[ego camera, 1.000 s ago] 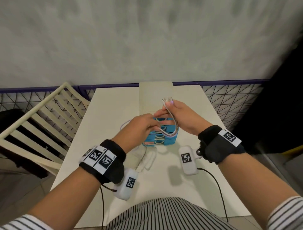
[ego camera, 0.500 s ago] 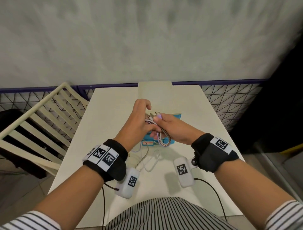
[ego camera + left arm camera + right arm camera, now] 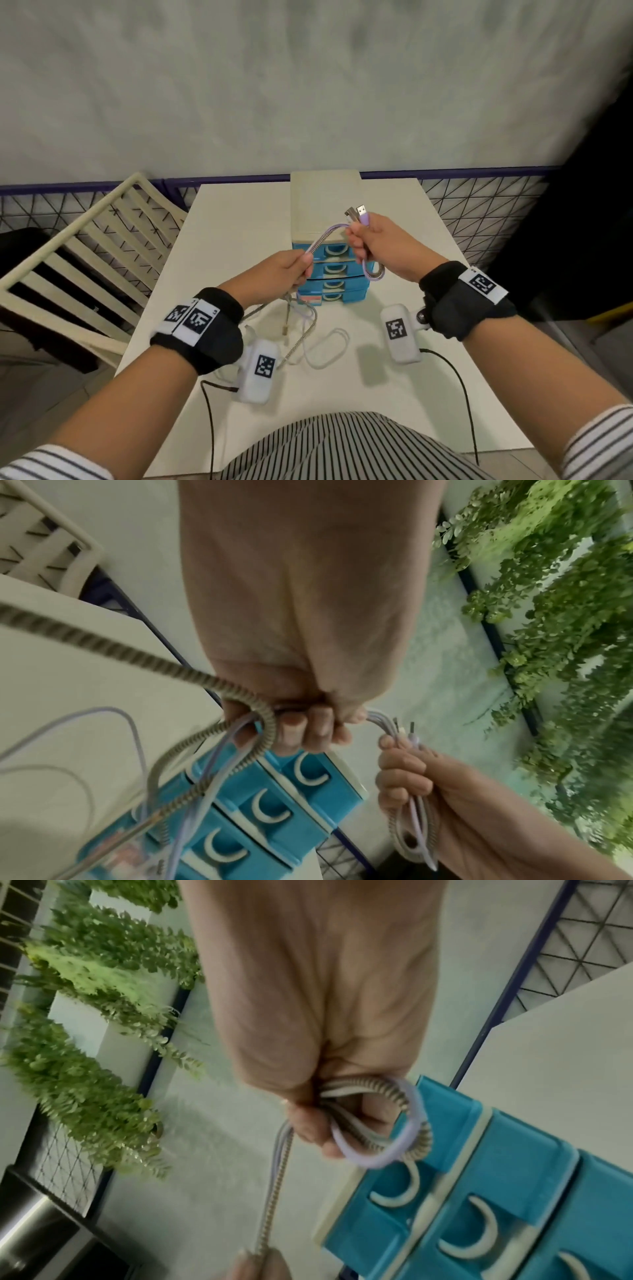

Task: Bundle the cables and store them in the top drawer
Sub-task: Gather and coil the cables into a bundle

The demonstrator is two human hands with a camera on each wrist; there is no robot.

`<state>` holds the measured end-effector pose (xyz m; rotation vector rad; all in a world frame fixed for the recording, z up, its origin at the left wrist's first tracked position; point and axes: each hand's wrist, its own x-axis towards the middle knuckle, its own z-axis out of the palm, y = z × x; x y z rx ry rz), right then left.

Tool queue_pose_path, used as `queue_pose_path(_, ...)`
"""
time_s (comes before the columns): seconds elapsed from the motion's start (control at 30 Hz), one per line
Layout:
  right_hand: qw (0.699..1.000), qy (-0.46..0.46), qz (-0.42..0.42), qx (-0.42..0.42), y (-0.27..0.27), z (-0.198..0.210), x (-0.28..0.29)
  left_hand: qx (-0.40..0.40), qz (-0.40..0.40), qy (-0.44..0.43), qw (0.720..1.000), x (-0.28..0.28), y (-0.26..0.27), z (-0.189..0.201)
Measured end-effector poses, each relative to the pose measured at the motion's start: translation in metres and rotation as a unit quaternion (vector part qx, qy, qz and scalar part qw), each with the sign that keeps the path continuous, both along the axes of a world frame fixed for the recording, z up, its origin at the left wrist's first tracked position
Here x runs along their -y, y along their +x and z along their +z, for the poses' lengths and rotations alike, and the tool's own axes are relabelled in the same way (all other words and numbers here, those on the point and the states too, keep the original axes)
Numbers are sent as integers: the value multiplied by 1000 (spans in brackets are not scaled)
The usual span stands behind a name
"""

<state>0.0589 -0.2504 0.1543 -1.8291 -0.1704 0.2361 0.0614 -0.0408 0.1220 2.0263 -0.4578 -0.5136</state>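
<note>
My right hand (image 3: 371,245) grips a folded loop of cables (image 3: 373,274) above the small drawer unit (image 3: 329,267); their USB plugs (image 3: 358,210) stick up out of the fist. The loop (image 3: 387,1131) holds a lilac cable and a braided one. My left hand (image 3: 291,270) holds the same cables (image 3: 323,240) a short way along, left of the unit. Their loose tails (image 3: 301,329) hang from the left hand (image 3: 294,723) onto the table. The drawer unit has blue drawers (image 3: 270,804) with white handles, all closed.
The white table (image 3: 239,222) holds a thin white cable loop (image 3: 325,349) in front of the unit. A slatted white chair (image 3: 82,246) stands at the left. A wire fence (image 3: 479,212) and a wall lie behind the table. Black wrist-camera leads (image 3: 459,377) trail off the near edge.
The hands, close together over the unit half a second ago, have drawn apart. The right hand rose with the plugs and loop; the left slid down-left along the cables.
</note>
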Motion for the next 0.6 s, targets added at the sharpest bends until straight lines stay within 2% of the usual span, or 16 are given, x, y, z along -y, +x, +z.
queue_pose_path(0.07, 1000, 4, -19, 8, 1, -6, -5, 16, 8, -12, 1000, 6, -6, -2)
queue_pose_path(0.27, 999, 41, -23, -20, -1, -15, -32, 196, 27, 65, 978, 32, -27, 8)
queue_pose_path(0.33, 993, 96, -23, -66, -2, -17, -38, 217, 23, 91, 972, 34, -28, 12)
queue_pose_path(0.43, 974, 180, -8, -136, -5, -17, -45, 236, 19, 192, 953, 38, -26, 14)
queue_pose_path(0.53, 977, 165, -9, -136, -9, -14, -50, 253, 13, 272, 928, 42, -23, 14)
queue_pose_path(0.6, 979, 164, -10, -124, -9, -14, -52, 263, 9, 288, 921, 42, -22, 14)
